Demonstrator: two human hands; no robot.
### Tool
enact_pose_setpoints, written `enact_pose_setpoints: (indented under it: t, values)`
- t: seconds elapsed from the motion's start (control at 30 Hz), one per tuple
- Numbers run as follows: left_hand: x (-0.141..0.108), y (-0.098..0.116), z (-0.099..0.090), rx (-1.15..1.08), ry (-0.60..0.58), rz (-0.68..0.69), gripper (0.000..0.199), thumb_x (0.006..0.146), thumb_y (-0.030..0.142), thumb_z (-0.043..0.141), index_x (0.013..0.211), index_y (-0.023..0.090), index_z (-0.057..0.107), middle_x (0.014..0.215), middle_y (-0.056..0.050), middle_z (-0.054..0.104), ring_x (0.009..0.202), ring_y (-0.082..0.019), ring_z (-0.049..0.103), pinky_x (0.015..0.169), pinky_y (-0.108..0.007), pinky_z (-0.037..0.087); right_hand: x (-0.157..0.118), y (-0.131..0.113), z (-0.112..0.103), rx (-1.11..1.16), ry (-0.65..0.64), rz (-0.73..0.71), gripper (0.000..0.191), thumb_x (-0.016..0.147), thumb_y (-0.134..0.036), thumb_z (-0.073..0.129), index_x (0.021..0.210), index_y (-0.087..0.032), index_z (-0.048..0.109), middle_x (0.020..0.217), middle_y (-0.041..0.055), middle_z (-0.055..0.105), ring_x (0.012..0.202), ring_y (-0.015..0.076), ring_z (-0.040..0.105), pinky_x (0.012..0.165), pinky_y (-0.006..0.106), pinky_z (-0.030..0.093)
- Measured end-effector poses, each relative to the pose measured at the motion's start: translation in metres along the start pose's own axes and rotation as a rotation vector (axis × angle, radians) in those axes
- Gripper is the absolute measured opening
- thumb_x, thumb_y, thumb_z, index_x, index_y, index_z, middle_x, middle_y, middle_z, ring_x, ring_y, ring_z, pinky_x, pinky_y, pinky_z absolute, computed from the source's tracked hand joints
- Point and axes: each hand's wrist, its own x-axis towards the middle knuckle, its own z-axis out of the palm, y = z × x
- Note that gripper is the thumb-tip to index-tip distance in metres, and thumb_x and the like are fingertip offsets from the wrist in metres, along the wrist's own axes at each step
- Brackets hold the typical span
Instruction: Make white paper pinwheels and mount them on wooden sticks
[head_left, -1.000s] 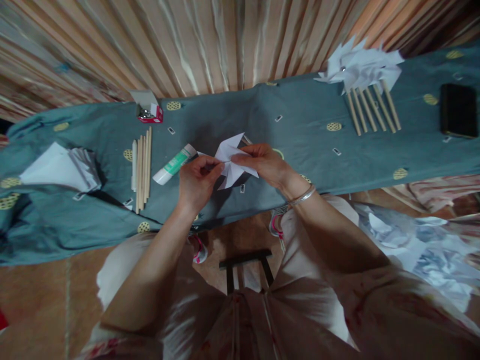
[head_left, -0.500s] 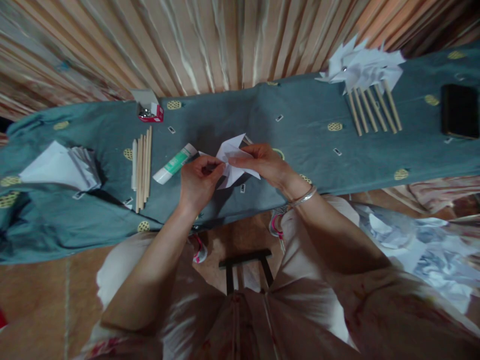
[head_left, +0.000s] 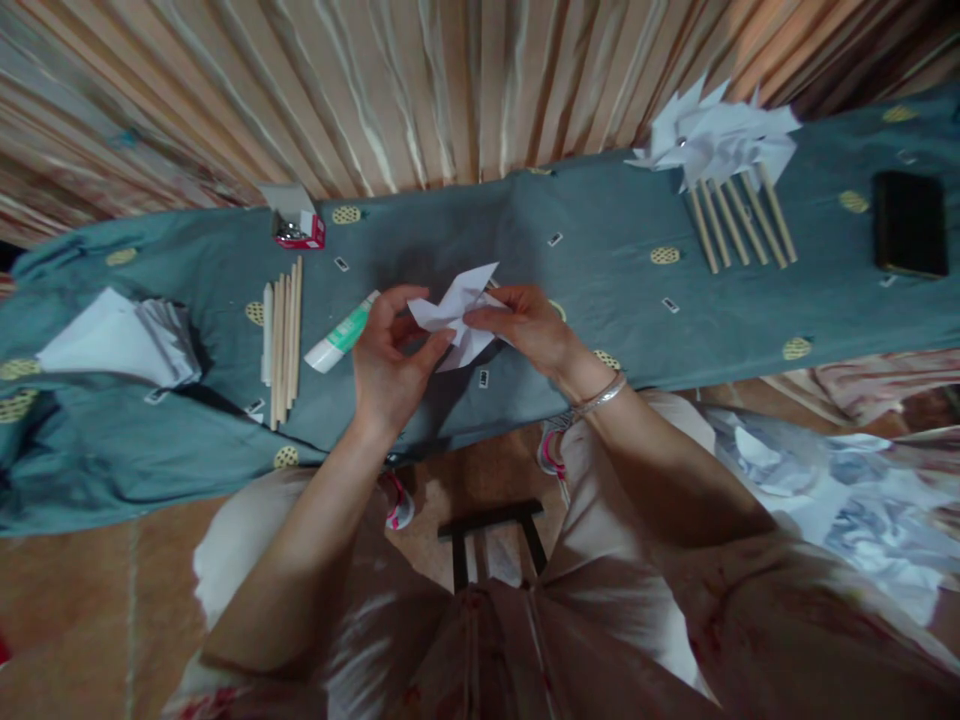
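Note:
A white paper pinwheel (head_left: 466,292) with folded blades is held over the table between my two hands. My right hand (head_left: 529,325) pinches it near its centre, thumb on top and fingers curled behind. From the left, my left hand (head_left: 390,365) grips a blade's edge, its thumb against the lower part and its index finger curved behind the upper corner. A pale thin end shows by my right fingers; I cannot tell what it is. Just left of my left hand lies a glue stick (head_left: 341,335) with a green label, partly covered by that hand.
Several wooden sticks (head_left: 283,345) lie left of the glue stick, with folded white paper (head_left: 112,340) farther left. An open red box (head_left: 304,232) of small metal pieces stands behind. Finished pinwheels (head_left: 720,140) and a black phone (head_left: 910,222) are at right. Crumpled paper (head_left: 877,520) lies lower right.
My left hand's fingers have moved from a pinch near the pinwheel's centre outward to its left blade and opened wider. My right hand keeps its pinch. The pinwheel has turned slightly.

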Motion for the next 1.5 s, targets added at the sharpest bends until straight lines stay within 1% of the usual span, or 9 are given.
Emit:
enact_pose_setpoints:
  t: [0.1,0.27,0.43,0.67,0.8,0.97,1.13,1.3,1.5]
  values:
    - [0.001,-0.003,0.002,-0.104,0.034,-0.043,0.064,0.058,0.03,0.089,0.115,0.026,0.059,0.111,-0.003,0.068,0.082,-0.017,0.068,0.073,-0.03,0.055,0.0,0.0,0.001,0.015,-0.006,-0.006,0.023,0.063,-0.038,0.08,0.066,-0.017,0.069,0.066,-0.0028,0.063,0.061,0.0094,0.051,0.057,0.024,0.04]
    - [-0.001,-0.006,0.008,-0.178,-0.05,-0.251,0.03,0.063,0.036,0.084,0.084,0.018,0.072,0.084,-0.005,0.075,0.077,-0.02,0.068,0.077,-0.034,0.055,-0.002,0.0,0.004,-0.007,-0.022,0.003,0.027,0.061,-0.04,0.082,0.062,-0.017,0.067,0.061,-0.0035,0.06,0.059,0.0093,0.05,0.056,0.024,0.04]
    - [-0.001,-0.006,0.009,-0.177,0.004,-0.279,0.017,0.062,0.029,0.082,0.072,0.018,0.075,0.075,-0.002,0.076,0.067,-0.017,0.066,0.07,-0.03,0.054,-0.003,0.0,0.004,0.007,-0.052,0.019,0.025,0.061,-0.038,0.082,0.065,-0.017,0.069,0.065,-0.0025,0.064,0.062,0.0104,0.054,0.058,0.025,0.043]
    - [0.001,-0.003,0.01,-0.064,0.069,-0.262,0.012,0.062,0.027,0.081,0.067,0.019,0.074,0.072,-0.001,0.075,0.064,-0.017,0.066,0.063,-0.028,0.053,-0.005,-0.001,0.007,-0.049,-0.019,0.003,0.031,0.06,-0.045,0.083,0.067,-0.018,0.068,0.064,-0.0033,0.062,0.062,0.0107,0.053,0.058,0.025,0.043]
    - [0.003,-0.004,0.01,-0.206,0.089,-0.341,0.014,0.062,0.026,0.08,0.068,0.018,0.07,0.071,-0.001,0.073,0.066,-0.015,0.066,0.067,-0.027,0.055,-0.007,-0.002,0.008,-0.059,0.017,-0.025,0.039,0.06,-0.051,0.084,0.077,-0.02,0.068,0.069,-0.0032,0.064,0.066,0.0123,0.056,0.061,0.027,0.047]
    - [0.01,-0.001,0.008,-0.387,0.142,-0.473,0.019,0.058,0.024,0.08,0.068,0.017,0.066,0.07,-0.001,0.071,0.067,-0.015,0.067,0.066,-0.027,0.056,-0.007,-0.002,0.004,-0.033,0.121,-0.171,0.05,0.061,-0.054,0.084,0.094,-0.024,0.062,0.095,0.001,0.069,0.087,0.0159,0.065,0.08,0.031,0.054]
    - [0.012,0.003,0.006,-0.504,0.17,-0.519,0.024,0.053,0.023,0.082,0.07,0.016,0.066,0.071,0.0,0.071,0.067,-0.015,0.068,0.065,-0.027,0.056,-0.012,-0.004,-0.001,-0.202,0.252,-0.284,0.028,0.076,-0.045,0.073,0.091,-0.024,0.062,0.11,0.0056,0.068,0.1,0.0189,0.065,0.086,0.034,0.054]
    - [0.012,0.004,0.004,-0.536,0.15,-0.534,0.025,0.054,0.023,0.083,0.072,0.015,0.067,0.069,0.001,0.069,0.065,-0.014,0.066,0.064,-0.026,0.055,-0.022,-0.006,-0.001,-0.474,0.161,-0.421,0.018,0.082,-0.031,0.066,0.099,-0.025,0.069,0.142,0.0064,0.054,0.13,0.0239,0.054,0.102,0.041,0.049]
    - [0.009,0.007,0.005,-0.506,0.117,-0.519,0.016,0.06,0.02,0.08,0.068,0.016,0.066,0.068,0.0,0.07,0.063,-0.012,0.064,0.063,-0.024,0.053,-0.024,-0.008,0.002,-0.589,0.126,-0.428,0.008,0.081,-0.028,0.069,0.088,-0.03,0.072,0.148,-0.0015,0.05,0.144,0.0258,0.041,0.121,0.048,0.032]
